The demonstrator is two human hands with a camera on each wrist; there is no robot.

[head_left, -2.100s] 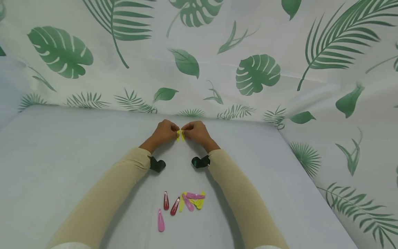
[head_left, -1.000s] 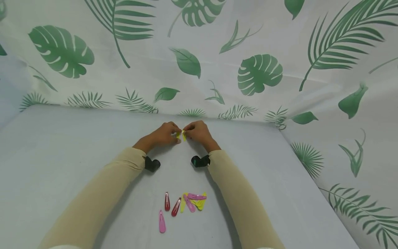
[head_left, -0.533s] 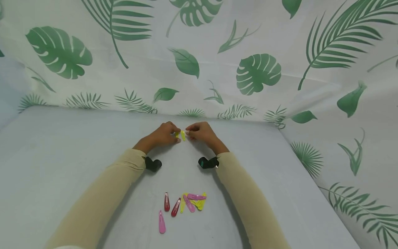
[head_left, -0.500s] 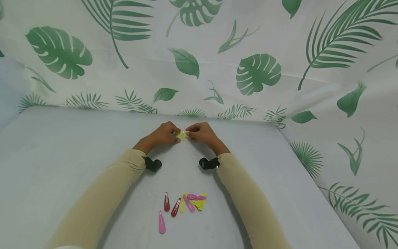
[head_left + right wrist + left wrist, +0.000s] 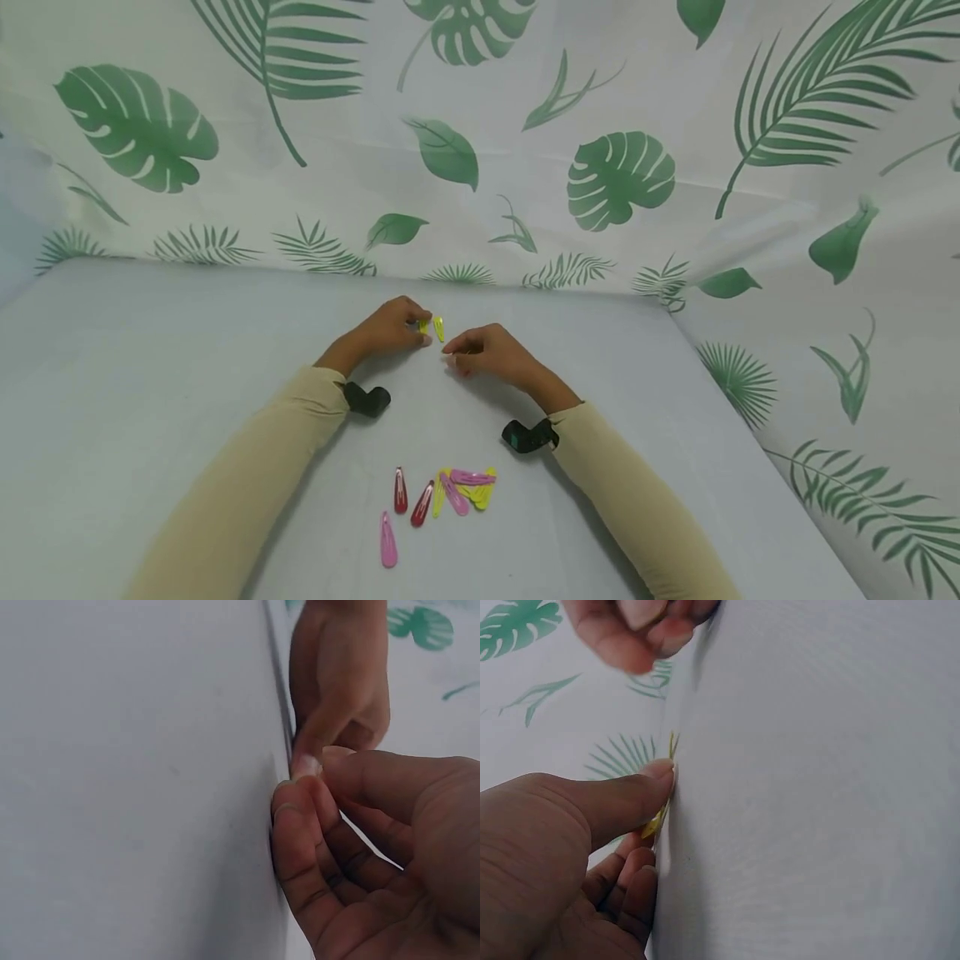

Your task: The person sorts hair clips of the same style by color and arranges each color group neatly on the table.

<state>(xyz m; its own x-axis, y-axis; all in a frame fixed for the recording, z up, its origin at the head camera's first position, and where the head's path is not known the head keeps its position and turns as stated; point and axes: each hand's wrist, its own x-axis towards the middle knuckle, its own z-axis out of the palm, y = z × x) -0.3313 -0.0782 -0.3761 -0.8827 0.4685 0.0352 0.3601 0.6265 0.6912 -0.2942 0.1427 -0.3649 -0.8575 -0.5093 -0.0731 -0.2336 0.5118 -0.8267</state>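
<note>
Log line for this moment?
left hand: holds yellow clip; right hand: nothing visibly held; second yellow clip: beside first; other clips: nearer person

A small yellow hair clip (image 5: 423,327) sits at the left hand (image 5: 388,327), held between thumb and fingers and partly hidden by them. Just beside it a second yellow clip (image 5: 439,328) lies by itself, its length running away from the viewer and tilted slightly; the right hand (image 5: 493,353) is near it, apart from it and holding nothing

Well apart from these, closer in, are more clips, drop-shaped: two red ones (image 5: 401,490) side by side, one slanted; a single pink one (image 5: 387,540); and a loose pile of yellow clips (image 5: 483,498) with two pink ones (image 5: 473,478) overlapping them
</note>
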